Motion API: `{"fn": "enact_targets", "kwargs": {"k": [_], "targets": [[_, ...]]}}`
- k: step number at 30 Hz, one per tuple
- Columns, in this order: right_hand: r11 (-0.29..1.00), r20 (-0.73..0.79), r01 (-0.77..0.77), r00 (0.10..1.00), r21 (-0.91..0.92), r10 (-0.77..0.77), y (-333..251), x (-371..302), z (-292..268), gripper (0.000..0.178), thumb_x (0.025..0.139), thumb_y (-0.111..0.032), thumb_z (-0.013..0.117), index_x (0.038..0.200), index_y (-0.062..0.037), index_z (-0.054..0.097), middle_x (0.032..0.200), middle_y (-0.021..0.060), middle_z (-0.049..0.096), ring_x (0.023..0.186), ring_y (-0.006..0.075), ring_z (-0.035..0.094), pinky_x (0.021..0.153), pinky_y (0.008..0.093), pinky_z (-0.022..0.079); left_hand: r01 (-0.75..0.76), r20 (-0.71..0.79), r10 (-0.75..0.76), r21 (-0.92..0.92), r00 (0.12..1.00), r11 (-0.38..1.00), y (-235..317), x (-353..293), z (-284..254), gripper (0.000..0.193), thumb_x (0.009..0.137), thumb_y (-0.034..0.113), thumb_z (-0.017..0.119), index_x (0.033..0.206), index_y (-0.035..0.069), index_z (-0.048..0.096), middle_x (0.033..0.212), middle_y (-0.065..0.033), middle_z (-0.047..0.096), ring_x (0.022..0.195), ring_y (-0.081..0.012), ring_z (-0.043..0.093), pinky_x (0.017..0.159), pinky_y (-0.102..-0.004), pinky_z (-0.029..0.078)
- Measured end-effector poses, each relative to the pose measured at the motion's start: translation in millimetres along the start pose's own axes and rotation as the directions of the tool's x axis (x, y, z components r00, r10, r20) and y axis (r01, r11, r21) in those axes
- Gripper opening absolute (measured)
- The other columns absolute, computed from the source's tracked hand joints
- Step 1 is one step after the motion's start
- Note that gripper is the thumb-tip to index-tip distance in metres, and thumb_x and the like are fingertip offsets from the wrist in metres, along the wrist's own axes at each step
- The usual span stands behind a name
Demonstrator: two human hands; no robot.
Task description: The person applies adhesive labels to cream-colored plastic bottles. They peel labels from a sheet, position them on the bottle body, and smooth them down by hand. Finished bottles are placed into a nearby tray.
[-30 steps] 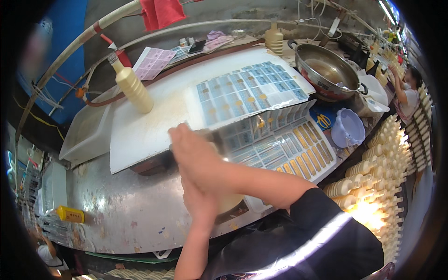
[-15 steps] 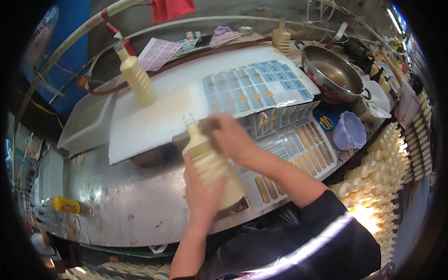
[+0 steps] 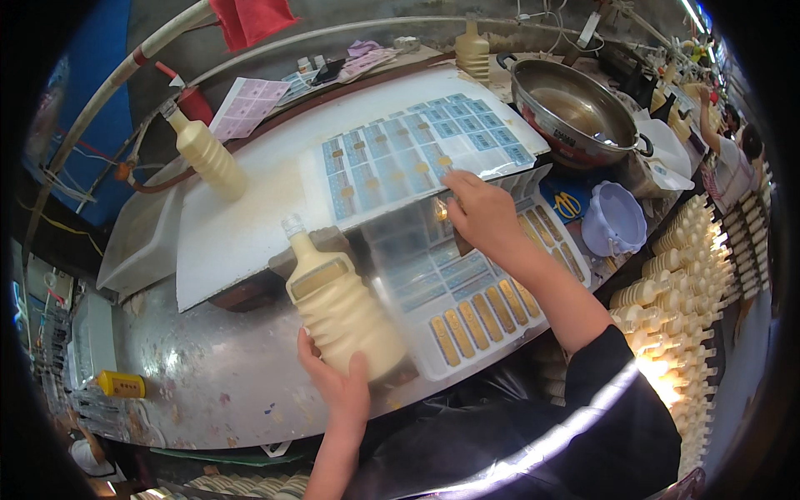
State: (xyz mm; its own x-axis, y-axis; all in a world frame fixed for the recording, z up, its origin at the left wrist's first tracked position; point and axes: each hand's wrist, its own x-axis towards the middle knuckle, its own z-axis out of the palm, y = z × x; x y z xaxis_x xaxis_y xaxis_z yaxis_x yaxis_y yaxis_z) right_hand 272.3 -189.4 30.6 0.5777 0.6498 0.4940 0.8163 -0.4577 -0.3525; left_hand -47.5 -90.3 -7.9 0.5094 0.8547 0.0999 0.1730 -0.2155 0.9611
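Observation:
My left hand [image 3: 337, 383] grips the base of a cream-coloured ribbed bottle [image 3: 333, 300] with a clear cap, held upright over the metal table [image 3: 200, 392]. A gold label sits on the bottle's shoulder. My right hand [image 3: 479, 212] reaches forward onto a sheet of blue and gold stickers [image 3: 417, 158], its fingertips pinching at one small sticker near the sheet's near edge. Below it lies a second sheet with gold stickers [image 3: 483, 308].
A second cream bottle [image 3: 208, 154] stands on the white board [image 3: 242, 225] at the left. A metal wok [image 3: 571, 112], a lilac plastic cup [image 3: 612, 221] and rows of filled bottles [image 3: 675, 275] lie to the right. A yellow tool [image 3: 121, 385] lies at the near left.
My right hand left the bottle and reached forward to the sticker sheet. The left hand keeps the bottle, which now stands more upright and has a gold label on it.

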Motion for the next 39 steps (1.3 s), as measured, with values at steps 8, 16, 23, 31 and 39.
{"fn": "enact_targets", "kwargs": {"k": [8, 16, 23, 31, 39], "targets": [[0.875, 0.021, 0.349, 0.931, -0.335, -0.364, 35.6, 10.1, 9.3, 0.023, 0.09, -0.009, 0.067, 0.113, -0.0069, 0.068, 0.114, 0.01, 0.075, 0.087, 0.0304, 0.074, 0.073, 0.0387, 0.06, -0.103, -0.003, 0.104, 0.109, 0.995, 0.989, -15.0, -10.0, -2.9, 0.088, 0.08, 0.01, 0.07, 0.153, -0.005, 0.023, 0.145, -0.0238, 0.035, 0.136, -0.036, 0.041, 0.118, -0.0465, 0.032], [0.978, 0.083, 0.207, 0.975, 0.009, -0.207, 22.8, 13.1, -22.0, 0.014, 0.094, -0.011, 0.067, 0.099, -0.0003, 0.075, 0.092, 0.0143, 0.075, 0.08, 0.0274, 0.073, 0.072, 0.0324, 0.056, -0.075, 0.009, 0.076, -0.067, 0.997, 0.995, -25.8, -20.0, -3.0, 0.089, 0.077, 0.011, 0.075, 0.15, -0.004, 0.027, 0.139, -0.0209, 0.039, 0.132, -0.034, 0.045, 0.112, -0.0459, 0.04], [0.796, 0.257, 0.431, 0.785, 0.425, -0.563, -97.2, -34.7, -49.9, 0.027, 0.078, 0.004, 0.068, 0.104, -0.003, 0.073, 0.102, 0.0123, 0.075, 0.082, 0.0269, 0.075, 0.071, 0.032, 0.06, -0.23, 0.041, 0.228, 0.286, 0.973, 0.93, -33.4, -27.6, -22.8, 0.095, 0.072, 0.022, 0.083, 0.149, -0.002, 0.032, 0.145, -0.0209, 0.039, 0.133, -0.0362, 0.042, 0.115, -0.0489, 0.036], [0.389, 0.181, 0.893, 0.354, 0.226, -0.918, -112.7, -71.7, -30.5, 0.033, 0.073, -0.015, 0.071, 0.105, -0.0057, 0.071, 0.125, 0.0095, 0.07, 0.062, 0.0105, 0.06, 0.052, 0.0273, 0.05, -0.092, 0.118, 0.11, -0.145, 0.987, 0.985, -28.2, -14.4, -29.1, 0.09, 0.078, 0.023, 0.08, 0.15, -0.002, 0.031, 0.143, -0.0178, 0.042, 0.137, -0.0306, 0.04, 0.117, -0.0447, 0.032], [0.475, 0.257, 0.815, 0.406, 0.332, -0.877, -80.2, -76.2, -14.6, 0.037, 0.08, -0.019, 0.072, 0.115, -0.0092, 0.071, 0.106, 0.0055, 0.072, 0.066, 0.0184, 0.067, 0.056, 0.0352, 0.056, 0.0, 0.045, 0.01, -0.222, 0.999, 0.975, -22.5, -11.8, -11.6, 0.064, 0.099, 0.025, 0.064, 0.148, -0.003, 0.033, 0.143, -0.017, 0.044, 0.134, -0.0265, 0.041, 0.116, -0.0412, 0.032]]}}
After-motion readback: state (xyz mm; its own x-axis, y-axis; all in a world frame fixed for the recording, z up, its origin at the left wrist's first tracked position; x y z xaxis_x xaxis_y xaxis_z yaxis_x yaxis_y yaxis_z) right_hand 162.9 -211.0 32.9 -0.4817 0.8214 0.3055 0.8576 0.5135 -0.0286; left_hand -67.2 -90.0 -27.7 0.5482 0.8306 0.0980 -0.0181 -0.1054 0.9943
